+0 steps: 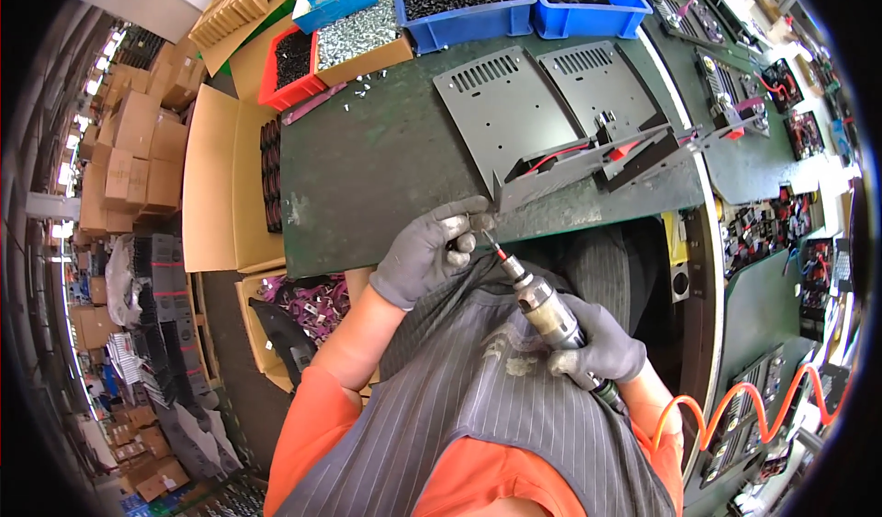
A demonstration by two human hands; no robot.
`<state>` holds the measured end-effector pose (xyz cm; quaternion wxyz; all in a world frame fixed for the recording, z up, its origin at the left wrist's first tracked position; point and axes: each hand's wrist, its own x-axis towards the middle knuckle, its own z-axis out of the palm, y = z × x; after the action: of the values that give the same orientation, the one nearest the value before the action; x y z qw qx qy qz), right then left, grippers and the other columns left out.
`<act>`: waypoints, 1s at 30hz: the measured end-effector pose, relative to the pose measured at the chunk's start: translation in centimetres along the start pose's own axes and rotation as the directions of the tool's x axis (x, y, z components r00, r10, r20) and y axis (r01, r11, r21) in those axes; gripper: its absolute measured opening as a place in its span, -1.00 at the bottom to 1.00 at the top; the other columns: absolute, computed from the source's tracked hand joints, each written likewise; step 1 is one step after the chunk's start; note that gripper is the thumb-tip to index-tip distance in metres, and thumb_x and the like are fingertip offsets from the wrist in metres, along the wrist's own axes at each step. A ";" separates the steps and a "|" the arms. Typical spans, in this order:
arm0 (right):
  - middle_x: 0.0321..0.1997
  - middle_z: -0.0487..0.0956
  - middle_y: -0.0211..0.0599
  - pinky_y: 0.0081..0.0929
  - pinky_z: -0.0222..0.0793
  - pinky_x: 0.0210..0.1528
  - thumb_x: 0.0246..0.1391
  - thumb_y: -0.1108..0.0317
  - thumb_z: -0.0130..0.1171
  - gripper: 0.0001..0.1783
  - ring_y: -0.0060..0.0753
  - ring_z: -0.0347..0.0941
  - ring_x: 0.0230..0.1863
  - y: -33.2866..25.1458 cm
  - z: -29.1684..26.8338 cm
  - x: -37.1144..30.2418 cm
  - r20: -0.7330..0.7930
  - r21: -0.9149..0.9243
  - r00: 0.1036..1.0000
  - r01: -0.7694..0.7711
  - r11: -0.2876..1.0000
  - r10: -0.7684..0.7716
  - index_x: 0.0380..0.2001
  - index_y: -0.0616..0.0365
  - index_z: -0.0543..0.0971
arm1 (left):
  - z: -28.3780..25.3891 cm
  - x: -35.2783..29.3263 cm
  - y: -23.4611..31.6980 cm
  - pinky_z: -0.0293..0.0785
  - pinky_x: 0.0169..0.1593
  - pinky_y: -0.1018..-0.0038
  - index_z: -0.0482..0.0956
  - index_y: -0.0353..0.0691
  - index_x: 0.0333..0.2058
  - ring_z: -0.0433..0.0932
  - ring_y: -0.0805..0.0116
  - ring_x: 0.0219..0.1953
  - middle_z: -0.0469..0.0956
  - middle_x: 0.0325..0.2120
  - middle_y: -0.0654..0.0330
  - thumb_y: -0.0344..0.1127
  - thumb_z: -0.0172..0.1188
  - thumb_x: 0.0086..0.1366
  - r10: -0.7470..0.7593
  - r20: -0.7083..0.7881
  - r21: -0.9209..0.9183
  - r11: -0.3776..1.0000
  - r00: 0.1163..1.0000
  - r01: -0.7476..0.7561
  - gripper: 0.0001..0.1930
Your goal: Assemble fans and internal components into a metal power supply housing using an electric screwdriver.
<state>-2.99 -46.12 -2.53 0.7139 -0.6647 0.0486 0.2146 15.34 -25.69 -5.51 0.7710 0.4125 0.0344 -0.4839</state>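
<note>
My right hand (pixel 608 342), in a grey glove, wraps round the body of an air screwdriver (pixel 549 313) held over my lap. The tool tilts up and leftward, with its thin bit (pixel 494 244) pointing at my left hand (pixel 418 258). Also gloved, that hand is closed in a pinch beside the bit's tip; what its fingertips hold, if anything, is too small to make out. Just beyond my hands, at the workbench's near edge, stand two dark grey bent metal panels (pixel 514 117) with slots. A red wire (pixel 556 157) and small red parts show at their near flanges.
A dark green workbench (pixel 367 177) spans the front. At its back are a red bin (pixel 292 67), a carton of silvery screws (pixel 358 39) and blue bins (pixel 464 11) of black parts. An orange coiled hose (pixel 735 402) hangs right; an open carton (pixel 276 287) stands left.
</note>
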 end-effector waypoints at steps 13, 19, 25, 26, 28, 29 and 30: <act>-0.39 0.49 -0.36 -0.57 0.42 -0.40 -0.22 0.32 0.39 -0.41 -0.62 0.44 -0.47 0.6 1.7 -1.1 -0.026 0.242 0.999 -0.028 0.970 0.036 -0.09 0.23 0.39 | 1.8 -1.0 -1.6 0.08 -0.61 0.80 0.53 -0.35 -0.22 0.18 0.76 -0.67 0.41 -0.60 0.39 -0.13 -0.03 0.36 0.140 0.074 0.302 0.941 0.987 -0.156 -0.65; -0.34 0.49 -0.34 -0.55 0.40 -0.32 -0.23 0.31 0.39 -0.39 -0.56 0.44 -0.39 0.8 1.3 -1.6 0.015 0.284 0.995 -0.103 0.953 0.103 -0.07 0.27 0.40 | 2.2 -0.3 -1.8 0.07 -0.61 0.80 0.54 -0.34 -0.28 0.18 0.76 -0.67 0.39 -0.63 0.40 -0.08 0.04 0.32 0.172 0.072 0.448 0.875 0.982 -0.186 -0.64; -0.29 0.48 -0.35 -0.50 0.36 -0.18 -0.34 0.24 0.45 -0.29 -0.55 0.41 -0.27 1.5 1.0 -2.1 -0.093 0.055 0.990 0.113 0.992 -0.107 -0.07 0.30 0.41 | 2.1 -0.3 -2.4 0.18 -0.55 0.66 0.54 -0.31 -0.30 0.22 0.65 -0.63 0.38 -0.63 0.40 0.03 0.23 0.15 0.221 0.180 0.649 0.706 0.958 -0.285 -0.56; -0.29 0.48 -0.35 -0.50 0.36 -0.17 -0.37 0.23 0.45 -0.27 -0.55 0.41 -0.27 1.6 0.9 -2.5 -0.132 0.118 0.987 0.112 0.987 -0.096 -0.06 0.30 0.41 | 2.5 -0.1 -2.4 0.25 -0.50 0.61 0.54 -0.29 -0.30 0.25 0.62 -0.60 0.41 -0.60 0.39 0.02 0.29 0.10 0.266 0.238 0.752 0.558 0.934 -0.351 -0.57; -0.31 0.49 -0.36 -0.53 0.35 -0.21 -0.42 0.21 0.47 -0.22 -0.56 0.41 -0.31 1.7 0.4 -3.0 -0.184 0.209 0.981 0.104 0.972 -0.066 -0.05 0.29 0.41 | 3.9 0.0 -1.0 0.29 -0.46 0.58 0.53 -0.29 -0.29 0.29 0.56 -0.58 0.41 -0.59 0.34 0.01 0.32 0.06 0.386 0.177 0.923 0.255 0.905 -0.289 -0.55; -0.35 0.49 -0.37 -0.56 0.36 -0.25 -0.41 0.19 0.46 -0.21 -0.57 0.41 -0.36 1.3 0.1 -3.2 -0.212 0.208 0.977 0.077 0.975 -0.032 -0.05 0.29 0.41 | 4.6 0.4 -0.2 0.32 -0.41 0.55 0.52 -0.30 -0.28 0.32 0.50 -0.55 0.42 -0.59 0.30 0.00 0.35 0.02 0.513 0.160 0.987 -0.061 0.843 -0.150 -0.53; -0.37 0.50 -0.37 -0.56 0.37 -0.26 -0.40 0.17 0.46 -0.21 -0.57 0.41 -0.37 1.7 0.0 -3.3 -0.222 0.203 0.973 0.107 0.973 -0.060 -0.04 0.28 0.40 | 3.4 1.4 -0.5 0.39 -0.33 0.51 0.51 -0.26 -0.25 0.44 0.38 -0.47 0.46 -0.52 0.21 -0.08 0.38 -0.04 0.568 0.240 0.966 -0.217 0.787 -0.138 -0.54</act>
<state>-6.58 -46.89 -2.90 0.7803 -0.6047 0.1200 0.1049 14.54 -29.08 -4.18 0.3054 0.8907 -0.3350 -0.0341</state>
